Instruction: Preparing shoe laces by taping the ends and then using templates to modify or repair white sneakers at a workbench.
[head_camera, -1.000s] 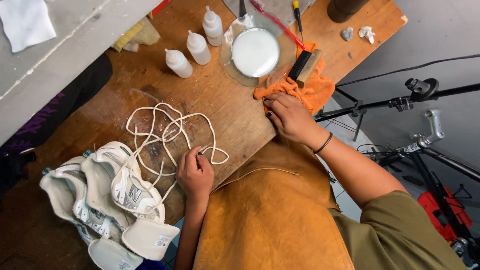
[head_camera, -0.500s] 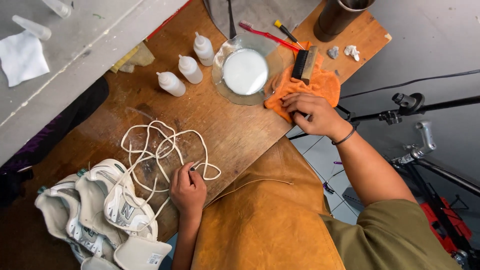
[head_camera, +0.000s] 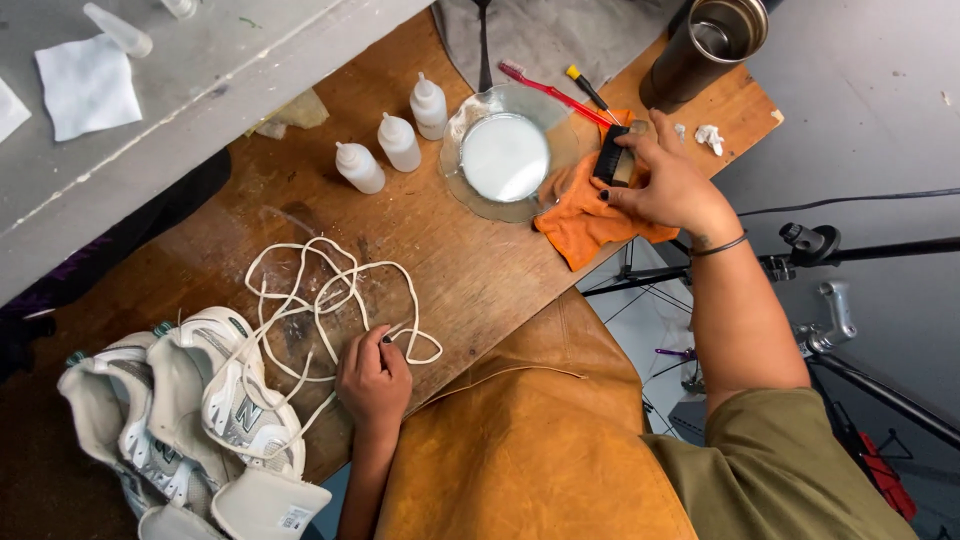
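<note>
Right hand (head_camera: 668, 185) moved off the orange cloth (head_camera: 585, 218), now gripping the black bristle brush (head_camera: 612, 156). Left hand (head_camera: 374, 378) pinches the white looped lace (head_camera: 320, 300) on the wooden board (head_camera: 470, 270).

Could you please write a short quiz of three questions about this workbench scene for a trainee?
1. True or false: the right hand rests on the black brush lying on the orange cloth.
2. How many small white squeeze bottles stand on the wooden table?
3. What does the left hand touch? A) the red toothbrush B) the white laces C) the metal cup

Key: 1 true; 2 three; 3 B.
</note>
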